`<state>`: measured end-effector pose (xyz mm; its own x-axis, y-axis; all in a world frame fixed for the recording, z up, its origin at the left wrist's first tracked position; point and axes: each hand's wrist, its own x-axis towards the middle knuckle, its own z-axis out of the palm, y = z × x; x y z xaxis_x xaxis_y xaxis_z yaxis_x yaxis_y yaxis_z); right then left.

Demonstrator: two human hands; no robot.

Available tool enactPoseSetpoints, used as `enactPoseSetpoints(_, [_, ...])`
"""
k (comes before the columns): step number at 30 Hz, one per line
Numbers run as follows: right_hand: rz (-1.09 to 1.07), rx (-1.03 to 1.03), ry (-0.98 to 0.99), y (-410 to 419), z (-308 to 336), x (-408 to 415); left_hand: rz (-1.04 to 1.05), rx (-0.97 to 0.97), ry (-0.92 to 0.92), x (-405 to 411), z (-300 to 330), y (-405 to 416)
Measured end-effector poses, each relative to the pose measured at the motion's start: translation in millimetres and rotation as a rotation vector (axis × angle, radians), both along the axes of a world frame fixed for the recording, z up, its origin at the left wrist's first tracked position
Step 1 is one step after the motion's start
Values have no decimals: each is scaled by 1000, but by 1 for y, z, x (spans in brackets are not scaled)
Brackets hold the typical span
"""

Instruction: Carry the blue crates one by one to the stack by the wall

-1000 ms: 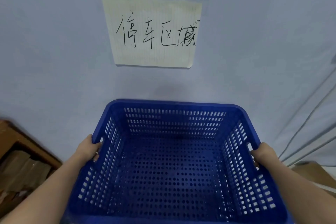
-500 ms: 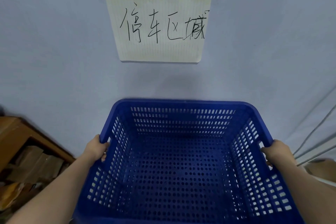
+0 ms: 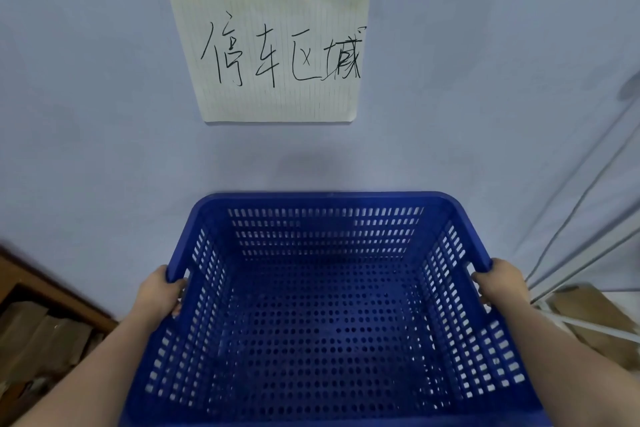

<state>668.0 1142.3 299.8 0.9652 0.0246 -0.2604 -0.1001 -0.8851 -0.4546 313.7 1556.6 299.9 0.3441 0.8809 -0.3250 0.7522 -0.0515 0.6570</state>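
A blue perforated crate [image 3: 325, 329] fills the lower middle of the head view, empty, its far rim close against the pale wall [image 3: 104, 149]. My left hand [image 3: 159, 295] grips the crate's left handle slot, fingers curled through it. My right hand [image 3: 502, 282] grips the right handle slot the same way. Whatever lies under the crate is hidden, so no stack shows.
A lined paper sign [image 3: 273, 52] with handwritten characters hangs on the wall above the crate. A brown wooden shelf [image 3: 41, 288] with cardboard stands low at the left. Grey cables [image 3: 581, 218] run down the wall at the right, above cardboard [image 3: 588, 315].
The view has drawn nearer to the wall and tilted: the paper sign looks bigger and sits lower in the frame. Both hands keep the same hold on the crate.
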Motion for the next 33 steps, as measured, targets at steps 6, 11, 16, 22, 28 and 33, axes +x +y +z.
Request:
enactPoseSetpoints(6, [-2, 31, -9, 1, 0, 1, -16, 6, -32, -2, 1, -2])
enactPoseSetpoints(11, [15, 31, -1, 4, 0, 10, -6, -8, -50, 4, 0, 2])
enactPoseSetpoints(16, [31, 4, -6, 7, 0, 17, 7, -4, -48, 5, -1, 1])
enactPoseSetpoints(22, [61, -38, -19, 4, -4, 15, -20, 12, -21, 4, 0, -1])
enactPoseSetpoints(28, [127, -126, 38, 4, 0, 11, -35, 21, 45, 3, 1, -2])
enactPoseSetpoints(33, [340, -255, 228, 0, 19, 34, -126, 12, 270, 7, 7, 12])
